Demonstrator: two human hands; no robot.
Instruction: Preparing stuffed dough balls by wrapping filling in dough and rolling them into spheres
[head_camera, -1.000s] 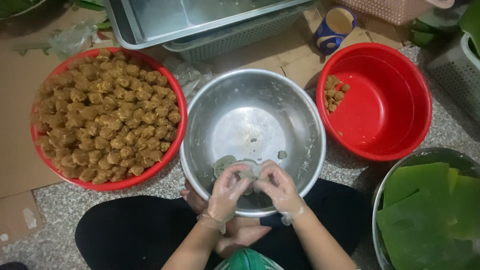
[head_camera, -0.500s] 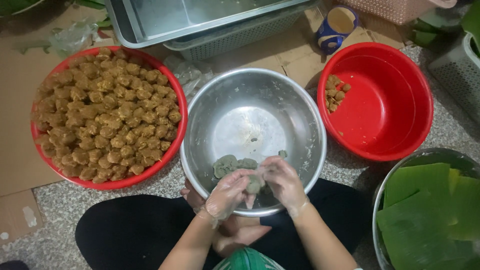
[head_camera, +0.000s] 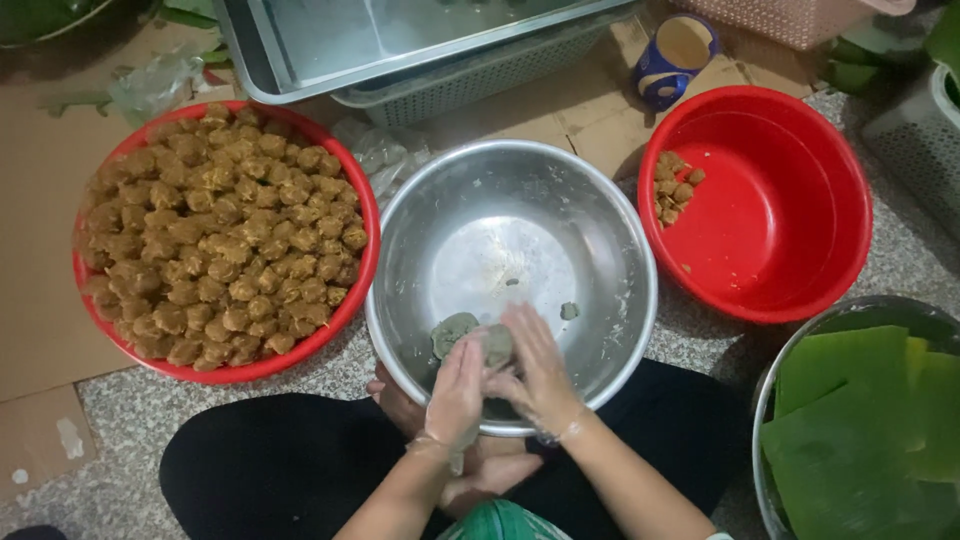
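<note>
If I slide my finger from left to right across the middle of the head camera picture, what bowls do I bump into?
Red basin full of brown balls → shiny metal bowl with both hands shaping greenish dough → red basin with a few balls → metal bowl of green leaves.

Soft, even light falls from above, with only faint shadows. The steel bowl (head_camera: 510, 270) shows a pale glare patch on its floor. The hands (head_camera: 500, 375) are slightly motion-blurred, and the far corners look dimmer.
</note>
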